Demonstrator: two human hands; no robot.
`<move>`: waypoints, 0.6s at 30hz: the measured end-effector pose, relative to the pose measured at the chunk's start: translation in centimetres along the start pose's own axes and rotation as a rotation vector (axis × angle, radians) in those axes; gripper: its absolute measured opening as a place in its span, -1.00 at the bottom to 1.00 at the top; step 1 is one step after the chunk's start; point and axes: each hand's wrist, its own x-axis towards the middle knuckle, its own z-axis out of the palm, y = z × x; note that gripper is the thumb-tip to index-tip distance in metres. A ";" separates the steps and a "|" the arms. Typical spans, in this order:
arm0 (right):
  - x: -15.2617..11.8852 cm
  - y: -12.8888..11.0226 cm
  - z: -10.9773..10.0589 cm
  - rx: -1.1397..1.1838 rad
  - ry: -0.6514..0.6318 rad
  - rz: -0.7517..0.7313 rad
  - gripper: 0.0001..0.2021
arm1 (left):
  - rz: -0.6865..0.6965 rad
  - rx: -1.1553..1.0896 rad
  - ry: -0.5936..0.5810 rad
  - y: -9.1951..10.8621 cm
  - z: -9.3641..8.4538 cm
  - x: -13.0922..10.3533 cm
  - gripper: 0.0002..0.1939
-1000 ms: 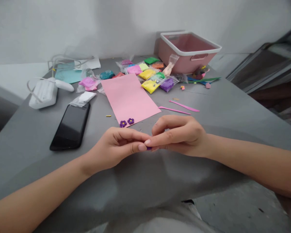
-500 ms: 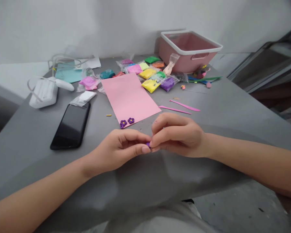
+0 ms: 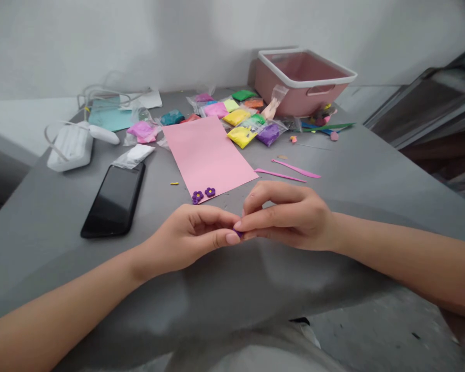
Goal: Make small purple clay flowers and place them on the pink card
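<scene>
Between the fingertips of both hands is a small piece of purple clay (image 3: 238, 233), mostly covered by the fingers. My left hand (image 3: 196, 235) pinches it from the left, thumb below and fingers above. From the right, my right hand (image 3: 284, 219) presses on it with its fingertips. Just beyond my hands lies a sheet of pink paper (image 3: 211, 150). On its near edge rest a purple clay flower (image 3: 210, 192) with a yellow centre and, beside it, a second purple flower (image 3: 197, 196) with a small purple ring-like piece at its lower side.
Two pink modelling tools (image 3: 296, 168) lie right of the paper. Several bags of coloured clay (image 3: 242, 135) spread behind it, before a pink basket (image 3: 306, 77). At left are a black phone (image 3: 114, 201), a white power strip (image 3: 70, 147) and cables.
The right fingertips have shifted slightly left over the purple clay, covering more of it. The left hand keeps nearly the same pinch.
</scene>
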 end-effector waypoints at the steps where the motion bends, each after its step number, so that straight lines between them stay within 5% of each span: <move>1: 0.0 0.0 0.0 -0.002 0.002 0.001 -0.90 | -0.008 0.000 0.001 0.0 0.0 0.0 -0.87; 18: 0.2 -0.3 -0.1 0.013 -0.015 0.004 -0.91 | -0.043 -0.078 -0.010 0.0 0.0 -0.1 -0.89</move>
